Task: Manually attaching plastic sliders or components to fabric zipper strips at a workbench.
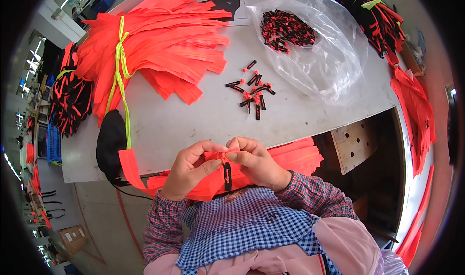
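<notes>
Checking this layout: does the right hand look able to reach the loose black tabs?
Probably yes: bare tabletop lies between the right hand and those tabs, though that hand holds orange fabric.

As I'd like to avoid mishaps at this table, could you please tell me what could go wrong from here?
The black tag hangs just below where the left hand and right hand pinch red fabric, so it might slip and drop. The red strips by the apron could slide off. The loose tags beside the bag might get scattered.
</notes>
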Demonstrator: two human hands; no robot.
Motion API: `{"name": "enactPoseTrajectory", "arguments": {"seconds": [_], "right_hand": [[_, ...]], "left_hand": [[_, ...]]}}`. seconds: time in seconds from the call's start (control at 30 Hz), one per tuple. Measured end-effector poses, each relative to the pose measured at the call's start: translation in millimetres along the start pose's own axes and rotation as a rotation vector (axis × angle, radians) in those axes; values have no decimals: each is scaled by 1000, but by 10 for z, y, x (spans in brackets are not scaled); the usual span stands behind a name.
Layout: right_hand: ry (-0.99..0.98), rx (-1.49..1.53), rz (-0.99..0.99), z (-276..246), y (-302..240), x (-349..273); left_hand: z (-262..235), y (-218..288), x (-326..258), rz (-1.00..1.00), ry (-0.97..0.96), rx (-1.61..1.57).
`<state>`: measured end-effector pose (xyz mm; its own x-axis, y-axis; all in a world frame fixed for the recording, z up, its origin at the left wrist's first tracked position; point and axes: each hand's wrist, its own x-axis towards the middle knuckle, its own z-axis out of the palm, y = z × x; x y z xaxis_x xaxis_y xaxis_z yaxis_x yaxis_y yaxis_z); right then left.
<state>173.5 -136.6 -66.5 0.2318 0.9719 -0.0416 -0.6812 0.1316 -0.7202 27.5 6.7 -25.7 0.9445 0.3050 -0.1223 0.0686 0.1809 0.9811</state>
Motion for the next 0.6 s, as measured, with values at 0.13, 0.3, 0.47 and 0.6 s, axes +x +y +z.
{"name": "enactPoseTrajectory", "arguments": {"seconds": [0.13, 0.3, 0.47, 0.6], "right_hand": [[-74, -118, -11, -5, -41, 5], [-127, -221, -48, 11, -67, -6], [-168, -152, -31, 32, -56, 8], [-190, -114, -25, 17, -49, 1]], "left_hand": [[-50, -67, -17, -25, 39, -195], [-66, -134, -9, 15, 52, -331], [-51, -141, -35, -6, 46, -369], [-46, -152, -31, -1, 24, -396]]}}
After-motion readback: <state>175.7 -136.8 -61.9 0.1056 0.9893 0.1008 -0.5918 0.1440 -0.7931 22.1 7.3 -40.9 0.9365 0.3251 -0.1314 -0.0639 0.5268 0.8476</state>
